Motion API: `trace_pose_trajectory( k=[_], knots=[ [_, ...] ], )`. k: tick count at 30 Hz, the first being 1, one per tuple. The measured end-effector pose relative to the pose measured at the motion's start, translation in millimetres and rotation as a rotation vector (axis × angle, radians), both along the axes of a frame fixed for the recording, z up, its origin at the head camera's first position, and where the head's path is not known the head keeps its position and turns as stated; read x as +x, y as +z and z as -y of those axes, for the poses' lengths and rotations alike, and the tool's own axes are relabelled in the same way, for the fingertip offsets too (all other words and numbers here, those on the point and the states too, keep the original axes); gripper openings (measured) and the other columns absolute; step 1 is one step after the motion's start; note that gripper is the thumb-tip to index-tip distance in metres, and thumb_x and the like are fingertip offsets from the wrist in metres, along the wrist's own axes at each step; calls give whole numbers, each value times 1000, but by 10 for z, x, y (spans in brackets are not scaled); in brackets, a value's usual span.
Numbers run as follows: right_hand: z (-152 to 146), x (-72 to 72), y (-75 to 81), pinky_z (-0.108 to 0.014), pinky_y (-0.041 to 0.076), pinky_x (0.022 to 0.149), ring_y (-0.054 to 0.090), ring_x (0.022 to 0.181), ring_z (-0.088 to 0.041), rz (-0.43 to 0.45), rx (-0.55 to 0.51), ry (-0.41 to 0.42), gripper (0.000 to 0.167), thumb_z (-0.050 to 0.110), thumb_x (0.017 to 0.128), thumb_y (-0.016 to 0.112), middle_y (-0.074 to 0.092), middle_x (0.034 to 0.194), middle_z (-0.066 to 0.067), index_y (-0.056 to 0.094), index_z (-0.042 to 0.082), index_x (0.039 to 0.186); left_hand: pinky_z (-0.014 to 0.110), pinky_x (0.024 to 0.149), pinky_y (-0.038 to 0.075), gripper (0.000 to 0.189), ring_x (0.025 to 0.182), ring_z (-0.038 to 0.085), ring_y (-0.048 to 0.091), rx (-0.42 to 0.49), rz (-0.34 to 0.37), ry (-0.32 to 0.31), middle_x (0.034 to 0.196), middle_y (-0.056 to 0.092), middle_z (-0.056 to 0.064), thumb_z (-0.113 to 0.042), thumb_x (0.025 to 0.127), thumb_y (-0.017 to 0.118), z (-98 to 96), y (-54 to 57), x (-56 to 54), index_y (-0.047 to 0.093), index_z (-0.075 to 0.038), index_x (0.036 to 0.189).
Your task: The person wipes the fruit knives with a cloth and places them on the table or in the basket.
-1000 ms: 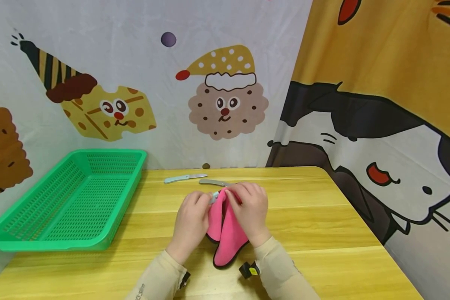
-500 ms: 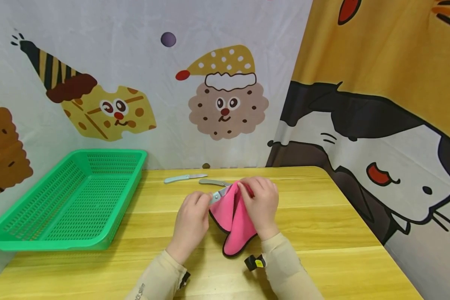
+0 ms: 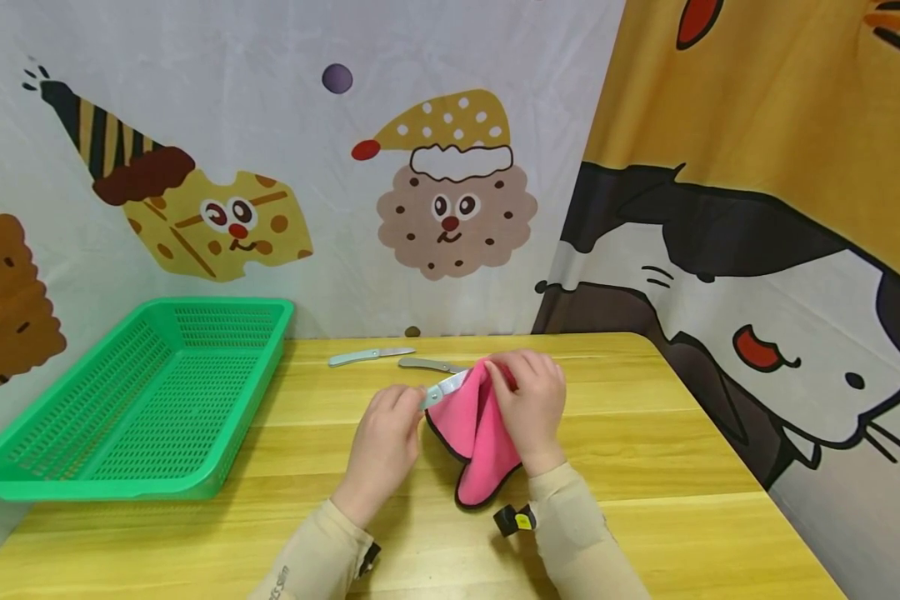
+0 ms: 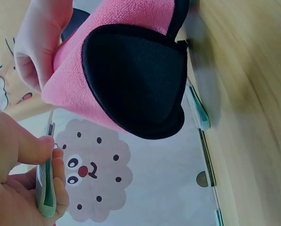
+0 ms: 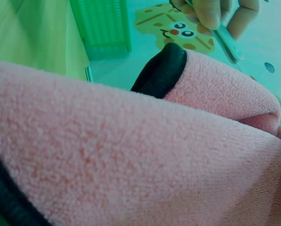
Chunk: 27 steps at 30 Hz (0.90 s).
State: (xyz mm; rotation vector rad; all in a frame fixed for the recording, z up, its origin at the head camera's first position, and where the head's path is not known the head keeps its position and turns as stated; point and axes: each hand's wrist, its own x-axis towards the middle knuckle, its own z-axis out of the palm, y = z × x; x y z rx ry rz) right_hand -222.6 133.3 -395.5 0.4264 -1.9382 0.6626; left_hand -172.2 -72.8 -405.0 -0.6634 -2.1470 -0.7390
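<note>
My left hand [image 3: 386,433] grips the pale green handle of a folding knife [image 3: 432,397], its blade pointing right. In the left wrist view, thumb and fingers wrap that knife's handle [image 4: 47,190]. My right hand [image 3: 534,404] pinches a pink cloth [image 3: 461,425] with black edging near the blade's far end. The blade's tip is hidden at the cloth, so I cannot tell how far the fabric covers it. Loose folds hang below the right hand; in the right wrist view the pink cloth [image 5: 107,150] fills most of the picture, and the knife handle [image 5: 227,44] shows beyond it.
Toward the table's back edge lie two more folding knives with blades out, a pale blue-handled knife [image 3: 356,357] and a grey-handled knife [image 3: 423,364]. A green plastic basket [image 3: 217,479] stands at left. Printed curtains [image 3: 465,308] hang behind the wooden table [image 3: 645,467].
My right hand has moved rightward with the cloth, drawing it along the blade away from the handle. More of the blade shows. The left hand stays nearly still.
</note>
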Motion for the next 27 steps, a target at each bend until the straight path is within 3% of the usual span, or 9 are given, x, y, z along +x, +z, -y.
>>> trace_pose_trajectory(
  k=[8, 14, 17, 20, 24, 27],
  knots=[
    [-230, -60, 56, -44, 45, 74, 61, 80, -30, -4, -94, -52, 9, 14, 84, 80, 69, 83, -9, 76, 6, 88, 44, 82, 54, 29, 90, 33, 64, 33, 99, 30, 95, 66, 16, 11, 79, 76, 30, 55, 48, 63, 1, 102],
    [-499, -75, 119, -42, 41, 71, 56, 75, -29, -2, -174, -85, 9, 12, 86, 78, 67, 81, -11, 75, 5, 89, 46, 77, 52, 26, 83, 34, 63, 29, 79, 30, 90, 66, 15, 11, 80, 74, 137, 231, 11, 61, 2, 101],
    [-621, -73, 130, -39, 39, 69, 53, 72, -27, 42, -190, -116, 10, 13, 87, 78, 65, 78, -12, 75, 4, 89, 46, 74, 52, 24, 82, 34, 62, 18, 118, 50, 91, 66, 16, 10, 82, 72, 254, 427, -26, 61, 2, 101],
    [-730, -65, 140, -38, 38, 66, 51, 71, -26, 112, -202, -155, 12, 15, 87, 78, 63, 78, -13, 74, 4, 90, 47, 74, 52, 22, 84, 35, 61, 32, 201, 72, 93, 65, 19, 10, 84, 69, 437, 703, -67, 61, 5, 103],
    [-858, -56, 138, -38, 39, 64, 52, 73, -27, 200, -234, -202, 16, 17, 87, 78, 62, 81, -15, 73, 3, 92, 50, 75, 50, 18, 86, 36, 58, 39, 306, 135, 97, 63, 22, 8, 89, 63, 779, 1067, -143, 60, 8, 108],
    [-938, -58, 130, -37, 38, 64, 53, 74, -28, 227, -267, -233, 18, 19, 88, 77, 62, 82, -15, 73, 2, 93, 51, 74, 48, 18, 86, 37, 56, 32, 385, 203, 101, 62, 23, 2, 95, 59, 1085, 1242, -203, 59, 8, 111]
  ],
)
